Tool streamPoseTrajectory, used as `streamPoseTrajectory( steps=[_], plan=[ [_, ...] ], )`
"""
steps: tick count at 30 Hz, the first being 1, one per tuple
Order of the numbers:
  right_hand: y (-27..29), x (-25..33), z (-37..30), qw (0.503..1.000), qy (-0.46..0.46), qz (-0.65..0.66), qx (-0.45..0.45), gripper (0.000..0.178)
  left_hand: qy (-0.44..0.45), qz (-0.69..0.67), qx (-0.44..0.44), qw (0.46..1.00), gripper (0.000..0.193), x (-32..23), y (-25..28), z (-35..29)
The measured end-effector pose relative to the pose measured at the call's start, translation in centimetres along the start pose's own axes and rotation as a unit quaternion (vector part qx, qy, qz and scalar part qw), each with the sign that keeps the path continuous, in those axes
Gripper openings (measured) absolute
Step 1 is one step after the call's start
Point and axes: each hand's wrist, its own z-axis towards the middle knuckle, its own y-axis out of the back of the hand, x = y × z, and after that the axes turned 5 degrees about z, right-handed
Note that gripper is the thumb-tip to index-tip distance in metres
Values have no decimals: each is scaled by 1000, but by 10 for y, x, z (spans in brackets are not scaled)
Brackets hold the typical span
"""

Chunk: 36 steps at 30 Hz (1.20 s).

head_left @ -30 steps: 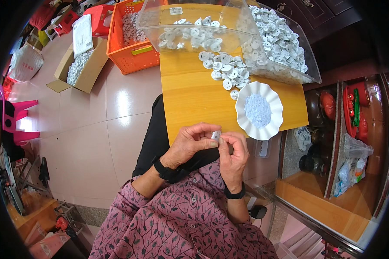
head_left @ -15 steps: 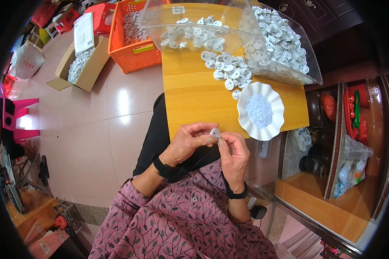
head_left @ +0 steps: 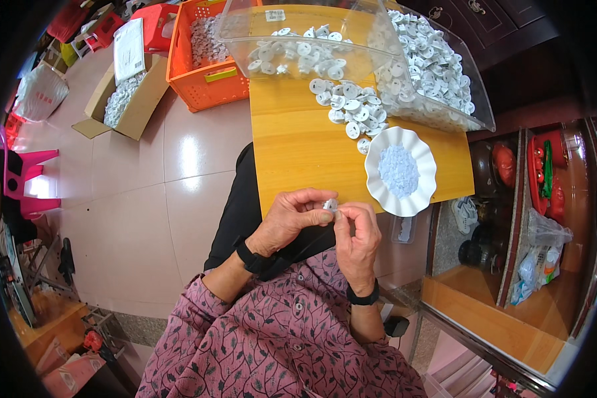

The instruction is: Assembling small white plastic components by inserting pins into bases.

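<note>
Pinkish tiled flr in here; yellow wood tbl w/ scalloped white dish nr its rt edge. L hand clamped on, R hand w/ fingertips together against, a sm. white pc: roundish, dark spot, by tbl's nr edge.

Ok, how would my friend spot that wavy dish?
Find the yellow wooden table. At its near edge, beyond the person's right hand, sits a white dish beside loose white pieces. Its wavy rim and heap of pale blue bits set it apart from them.
</note>
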Motion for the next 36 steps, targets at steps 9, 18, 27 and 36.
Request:
streamPoseTrajectory(
  steps=[9, 18, 27, 36],
  plan=[
    [-1, 2, -2, 1000, -12, 0, -3, 6, -5, 43, -9, 999, 38, 4, 3, 0],
    [-2, 1, -2, 996, -59, 59, -19, 6, 2, -21, -10, 1000, 36, -3, 2, 2],
    [-2, 2, -10, 993, -66, 90, -25, 5, -34, 107, -60, 992, 32, -65, -5, 17],
    [5, -4, -17, 998, -24, 16, -59, 4, -248, 170, -179, 937, 42, -186, -3, 96]
  ],
)
